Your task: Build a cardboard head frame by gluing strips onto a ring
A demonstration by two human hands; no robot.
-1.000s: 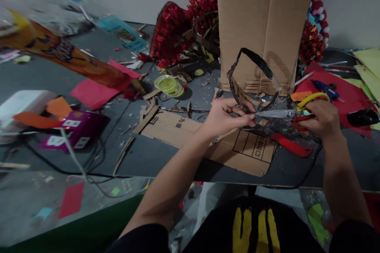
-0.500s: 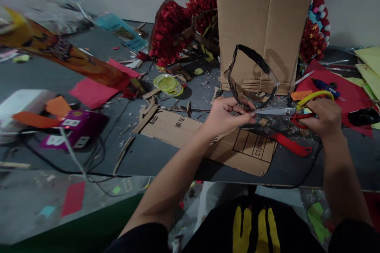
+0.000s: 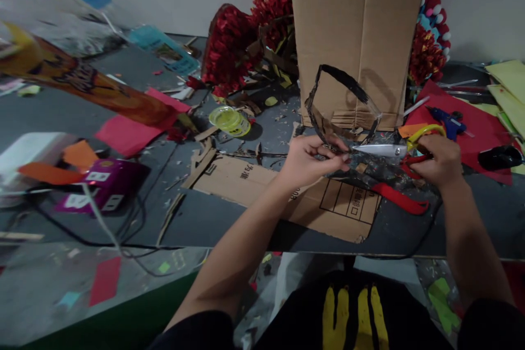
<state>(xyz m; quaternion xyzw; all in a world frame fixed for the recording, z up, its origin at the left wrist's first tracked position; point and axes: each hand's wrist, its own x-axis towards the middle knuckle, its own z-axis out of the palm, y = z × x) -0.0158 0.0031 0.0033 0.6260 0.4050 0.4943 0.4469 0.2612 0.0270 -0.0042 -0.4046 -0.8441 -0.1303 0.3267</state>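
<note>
My left hand [image 3: 314, 161] pinches the lower end of a bent loop of dark cardboard strip [image 3: 346, 81], which stands up above the fingers in front of a tall cardboard box [image 3: 356, 27]. Scissors with yellow and red handles [image 3: 381, 150] are in my right hand [image 3: 441, 161], their blades pointing left with the tip close to my left fingertips. A flat piece of printed cardboard [image 3: 233, 180] lies under my hands. On its right end rests a red-handled tool [image 3: 400, 198].
Behind are red paper-flower shapes [image 3: 232, 46]. A yellow-green tub [image 3: 229, 121], an orange tube [image 3: 98, 85] and a purple box [image 3: 106, 183] are on the left. A blue glue gun [image 3: 449, 123] lies on red paper [image 3: 426, 99] at the right.
My right hand and the scissors have shifted slightly left. The blades look a little more closed and their tip is just right of my left fingers. The view has moved slightly.
</note>
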